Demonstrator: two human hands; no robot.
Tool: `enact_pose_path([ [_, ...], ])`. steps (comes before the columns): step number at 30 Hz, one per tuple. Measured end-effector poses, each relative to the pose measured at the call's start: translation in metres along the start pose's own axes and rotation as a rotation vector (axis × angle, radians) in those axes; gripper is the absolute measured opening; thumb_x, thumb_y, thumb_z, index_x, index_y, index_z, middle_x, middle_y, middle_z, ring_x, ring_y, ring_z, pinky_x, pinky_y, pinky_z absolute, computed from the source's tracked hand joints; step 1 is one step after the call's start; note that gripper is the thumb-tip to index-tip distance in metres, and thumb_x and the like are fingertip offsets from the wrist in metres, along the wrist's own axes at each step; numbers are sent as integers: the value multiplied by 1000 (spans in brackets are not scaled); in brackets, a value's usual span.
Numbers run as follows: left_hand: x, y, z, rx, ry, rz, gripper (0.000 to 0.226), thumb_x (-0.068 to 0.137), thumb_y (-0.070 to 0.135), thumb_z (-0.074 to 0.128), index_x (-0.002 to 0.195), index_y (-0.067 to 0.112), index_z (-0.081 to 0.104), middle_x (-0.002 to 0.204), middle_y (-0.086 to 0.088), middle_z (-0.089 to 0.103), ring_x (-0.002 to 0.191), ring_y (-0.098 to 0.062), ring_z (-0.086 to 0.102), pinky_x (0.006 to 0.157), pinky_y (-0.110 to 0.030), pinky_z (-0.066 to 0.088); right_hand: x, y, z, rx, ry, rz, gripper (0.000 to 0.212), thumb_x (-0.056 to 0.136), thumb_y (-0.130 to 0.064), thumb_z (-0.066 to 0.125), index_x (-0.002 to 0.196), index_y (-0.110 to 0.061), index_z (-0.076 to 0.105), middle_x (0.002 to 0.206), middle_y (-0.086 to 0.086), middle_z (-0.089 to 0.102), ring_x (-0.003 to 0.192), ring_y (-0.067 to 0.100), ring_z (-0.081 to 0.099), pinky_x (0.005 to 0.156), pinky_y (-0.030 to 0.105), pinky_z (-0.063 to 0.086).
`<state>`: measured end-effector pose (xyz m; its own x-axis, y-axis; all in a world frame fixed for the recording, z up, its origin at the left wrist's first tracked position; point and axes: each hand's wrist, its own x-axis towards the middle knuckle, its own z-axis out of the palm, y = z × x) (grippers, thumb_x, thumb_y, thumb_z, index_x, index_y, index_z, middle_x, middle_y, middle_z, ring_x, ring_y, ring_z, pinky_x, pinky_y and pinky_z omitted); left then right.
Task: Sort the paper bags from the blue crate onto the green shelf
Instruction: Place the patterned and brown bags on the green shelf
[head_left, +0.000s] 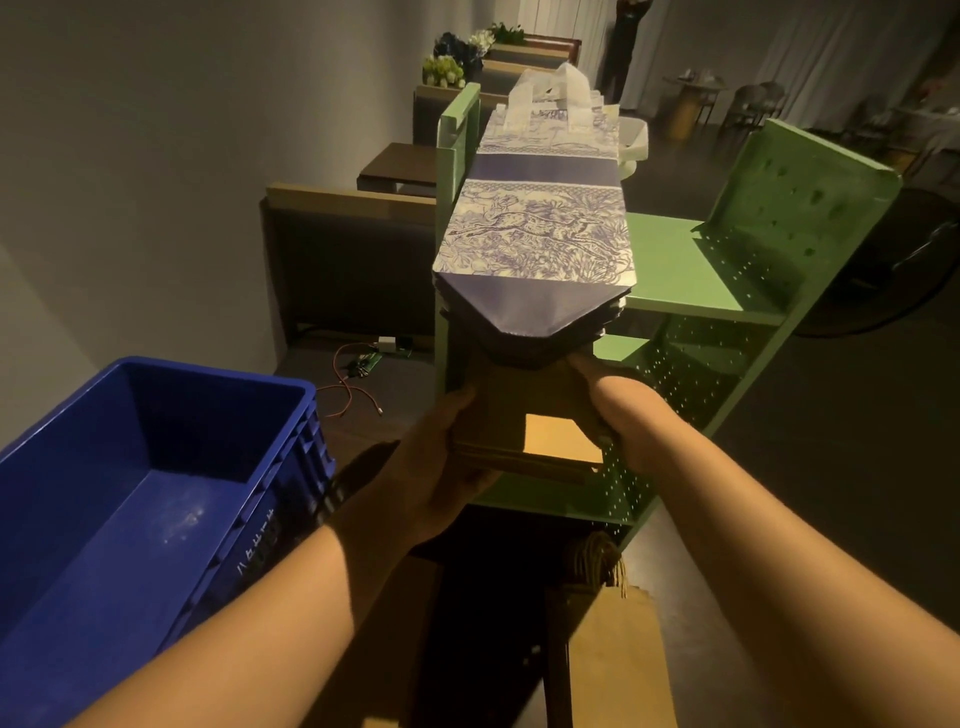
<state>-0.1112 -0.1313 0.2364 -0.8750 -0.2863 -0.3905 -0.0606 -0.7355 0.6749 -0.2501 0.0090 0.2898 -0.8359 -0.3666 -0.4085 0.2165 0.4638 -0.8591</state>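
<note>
A stack of folded brown paper bags (524, 415) is held between both hands in front of the green shelf (675, 265). My left hand (441, 467) grips its left edge and my right hand (613, 410) grips its right edge. On the shelf's top level lies a pile of flat purple-and-white patterned bags (535, 228), their white handles pointing away. The blue crate (156, 478) stands at the lower left and looks empty. Below the stack a brown bag with twine handles (608, 660) lies flat.
Perforated green side panels (789, 208) flank the shelf. A dark cabinet (348, 260) stands against the left wall, with loose red wires (348, 389) on the floor before it. Tables, chairs and flowers fill the dim room behind; a person stands far back.
</note>
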Motion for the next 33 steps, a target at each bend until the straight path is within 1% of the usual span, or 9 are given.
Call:
enact_pose_path([
  [5, -7, -16, -14, -154, -11, 82, 33, 87, 25, 64, 115, 7, 66, 105, -15, 76, 96, -28, 76, 87, -41, 53, -24, 43, -7, -87, 233, -96, 29, 102, -18, 40, 75, -13, 44, 68, 4, 42, 58, 14, 41, 55, 28, 33],
  [10, -7, -28, -13, -217, 89, 119, 18, 91, 17, 61, 105, 7, 68, 100, -13, 79, 90, -24, 78, 88, -40, 56, -41, 74, 8, 111, -1, -68, 37, 107, -45, 35, 104, -25, 65, 105, 4, 72, 99, 24, 69, 94, 47, 56],
  [13, -3, -33, -9, -187, 168, 143, 10, 97, 9, 58, 99, 8, 68, 90, -10, 78, 86, -22, 73, 105, -43, 49, -41, 75, 15, 181, -66, -88, 47, 105, -57, 32, 109, -29, 70, 113, 0, 75, 103, 22, 73, 98, 47, 56],
  [15, -1, -34, -10, -163, 215, 163, 14, 101, 9, 55, 97, 9, 69, 89, -8, 76, 89, -21, 69, 110, -42, 45, -38, 79, 18, 154, -29, -73, 65, 88, -79, 38, 114, -27, 67, 117, 0, 72, 102, 22, 73, 100, 50, 55],
  [19, -1, -43, -14, -79, 222, 192, 19, 106, 7, 47, 101, 11, 64, 95, -7, 73, 88, -19, 70, 92, -36, 57, -33, 93, 16, 149, -53, -89, 99, 60, -102, 43, 118, -25, 64, 116, 1, 71, 105, 22, 71, 99, 53, 55],
  [23, -7, -49, -19, -70, 164, 219, 18, 107, 7, 44, 107, 12, 61, 104, -9, 69, 93, -19, 70, 78, -31, 60, -45, 103, 9, 143, -122, -146, 63, 79, -73, 55, 115, -21, 56, 117, 1, 68, 101, 13, 72, 99, 39, 56],
  [27, -15, -55, -37, -107, -46, 275, 19, 94, 15, 69, 110, 8, 62, 103, -13, 72, 99, -24, 74, 89, -38, 62, -44, 120, -1, -5, -208, -146, 80, 62, -66, 84, 125, -30, 51, 124, -6, 66, 114, 15, 65, 102, 36, 52],
  [30, -17, -52, -46, 378, -92, 334, 36, 78, 29, 80, 111, 20, 67, 100, 5, 75, 105, -22, 71, 90, -33, 57, -41, 115, 4, -63, -207, -183, 64, 74, -38, 89, 126, -31, 52, 117, -17, 65, 111, 4, 61, 84, 16, 46],
  [33, -18, -48, -37, 820, -36, 402, 15, 92, 21, 76, 95, 18, 62, 71, 18, 69, 68, 0, 64, 59, -10, 47, -39, 110, 13, -81, -134, -242, 44, 84, -23, 83, 121, -28, 61, 108, -18, 70, 99, -7, 64, 79, 13, 45],
])
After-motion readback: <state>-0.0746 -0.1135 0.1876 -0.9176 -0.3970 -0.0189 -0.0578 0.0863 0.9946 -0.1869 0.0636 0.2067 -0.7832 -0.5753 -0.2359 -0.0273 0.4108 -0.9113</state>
